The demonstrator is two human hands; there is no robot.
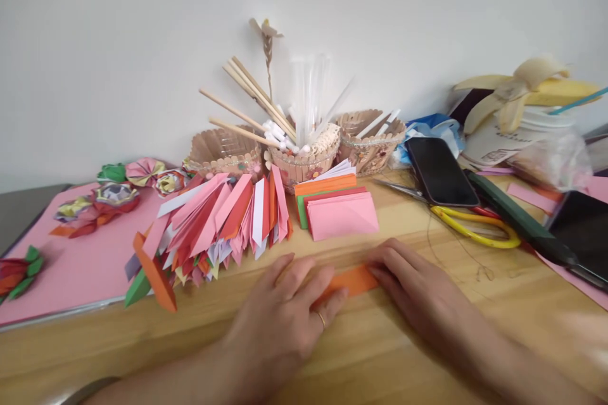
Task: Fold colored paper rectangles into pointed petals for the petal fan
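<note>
A folded strip of orange paper [354, 281] lies on the wooden table in front of me. My left hand [289, 313] is over its left end, thumb and fingers on the paper, hiding that part. At the right end, the fingers of my right hand [413, 285] are closed together on the strip. Just beyond my hands stands a stack of folded pink paper [342, 216], with orange, green and red pieces behind it. Left of that, a dense row of folded paper pieces [223, 215] in several colours spreads toward my left hand.
Behind stand decorated baskets [304, 164] with sticks and clear tubes. On the right lie yellow-handled scissors [475, 226], a phone [441, 171], a dark green tool [520, 218] and a peeled banana [546, 88] on a white container. Paper flowers [116, 196] rest on pink sheet [71, 272] at left.
</note>
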